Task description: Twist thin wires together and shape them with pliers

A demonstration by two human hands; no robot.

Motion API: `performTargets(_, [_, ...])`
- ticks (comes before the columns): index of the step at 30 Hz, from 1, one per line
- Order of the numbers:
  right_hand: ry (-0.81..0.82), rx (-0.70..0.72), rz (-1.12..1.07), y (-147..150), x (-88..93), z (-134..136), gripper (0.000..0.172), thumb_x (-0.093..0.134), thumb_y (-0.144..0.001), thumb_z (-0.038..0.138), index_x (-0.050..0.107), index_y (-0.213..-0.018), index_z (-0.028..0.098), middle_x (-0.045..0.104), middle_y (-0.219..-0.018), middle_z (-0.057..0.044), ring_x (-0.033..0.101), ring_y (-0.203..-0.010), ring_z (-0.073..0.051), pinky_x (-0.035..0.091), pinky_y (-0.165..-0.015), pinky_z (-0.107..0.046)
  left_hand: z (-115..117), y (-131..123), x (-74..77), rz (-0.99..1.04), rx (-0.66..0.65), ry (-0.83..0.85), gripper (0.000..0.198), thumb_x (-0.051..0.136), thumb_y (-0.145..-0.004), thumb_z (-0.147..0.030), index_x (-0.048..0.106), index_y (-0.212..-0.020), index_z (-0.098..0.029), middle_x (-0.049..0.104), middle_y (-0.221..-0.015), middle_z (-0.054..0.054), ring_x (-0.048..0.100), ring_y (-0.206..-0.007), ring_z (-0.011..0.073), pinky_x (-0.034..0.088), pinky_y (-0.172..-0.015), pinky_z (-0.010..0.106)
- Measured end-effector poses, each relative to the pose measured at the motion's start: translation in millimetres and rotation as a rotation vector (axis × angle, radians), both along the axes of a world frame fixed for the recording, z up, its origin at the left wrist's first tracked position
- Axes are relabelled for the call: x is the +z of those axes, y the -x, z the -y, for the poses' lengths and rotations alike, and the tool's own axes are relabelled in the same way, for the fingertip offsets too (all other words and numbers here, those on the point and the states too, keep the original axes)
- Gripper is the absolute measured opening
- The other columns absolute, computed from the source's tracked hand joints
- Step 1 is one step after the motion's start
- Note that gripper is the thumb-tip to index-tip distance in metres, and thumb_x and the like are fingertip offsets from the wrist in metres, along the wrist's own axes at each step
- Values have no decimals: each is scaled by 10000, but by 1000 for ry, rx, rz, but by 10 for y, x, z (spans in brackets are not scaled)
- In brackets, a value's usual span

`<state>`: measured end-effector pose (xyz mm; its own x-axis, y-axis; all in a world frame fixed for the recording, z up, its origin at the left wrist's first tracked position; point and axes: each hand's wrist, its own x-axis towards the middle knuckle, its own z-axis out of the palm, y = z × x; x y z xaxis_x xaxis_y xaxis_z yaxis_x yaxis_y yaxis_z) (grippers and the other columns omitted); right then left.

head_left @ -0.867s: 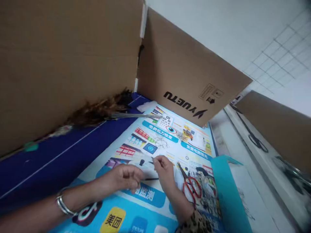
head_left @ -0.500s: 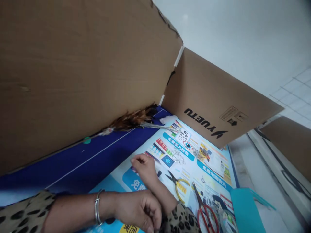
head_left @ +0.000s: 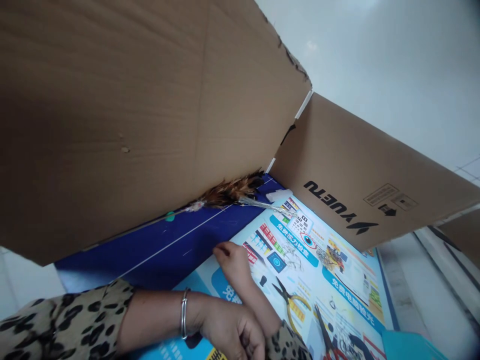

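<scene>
My left hand (head_left: 234,327), with a silver bangle (head_left: 183,314) at its wrist, crosses in front of my right forearm near the leopard-print cuff (head_left: 287,345). Its fingers are curled in, and whatever they may grip is hidden. Beyond it, my right hand (head_left: 235,262) hovers by the left edge of a printed poster sheet (head_left: 318,295), thumb and fingers drawn together; I cannot make out anything between them. Right of my right forearm lie yellow-handled pliers (head_left: 290,302), jaws apart. Red-handled scissors (head_left: 326,335) are partly cut off by the bottom edge.
Tall cardboard panels (head_left: 150,125) stand on the left, and a printed one (head_left: 348,170) at the back. Along the left panel lie brown feathers (head_left: 232,191) and thin silvery strands (head_left: 266,205). A small tangle (head_left: 332,257) rests on the poster. A teal object (head_left: 410,345) is at lower right.
The view has shifted, so the panels, tools and both hands appear further right and slightly lower. Both hands keep nearly the same pose, the left one still across the right forearm.
</scene>
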<state>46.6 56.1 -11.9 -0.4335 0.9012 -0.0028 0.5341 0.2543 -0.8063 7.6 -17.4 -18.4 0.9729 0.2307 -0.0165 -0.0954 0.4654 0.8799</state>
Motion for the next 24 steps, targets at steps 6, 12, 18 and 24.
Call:
performTargets(6, [47,-113,-60,-976,241,380,318,549,-908,429,753,-887,185,724,-770,-50,657,-704,-196,509,-652,-273,-66,-51,68,78,315,198,480,924,-446,-509,665,-667,-170,691,-672,3,626,-587,133,496,-602,246])
performTargets(12, [99,-242,-220,-1475,270,783,370,525,-931,498,742,-1030,214,708,-964,-76,660,-899,-233,526,-806,-325,-114,-46,70,93,630,306,360,879,-622,-382,628,-746,-156,684,-641,-1,609,-555,104,438,-565,208])
performTargets(18, [-33,-242,-291,-1349,175,891,320,568,-927,440,706,-1147,255,655,-930,-40,626,-860,-186,498,-779,-291,-85,-27,64,88,668,320,362,855,-695,-306,524,-779,-185,579,-604,-74,541,-544,68,342,-517,173])
performTargets(24, [-7,-231,-439,-1352,188,906,244,625,-899,447,768,-920,251,672,-874,-46,633,-854,-195,500,-793,-307,-72,-2,4,7,608,314,406,829,-727,-367,465,-771,-193,561,-640,-68,500,-565,68,336,-550,188])
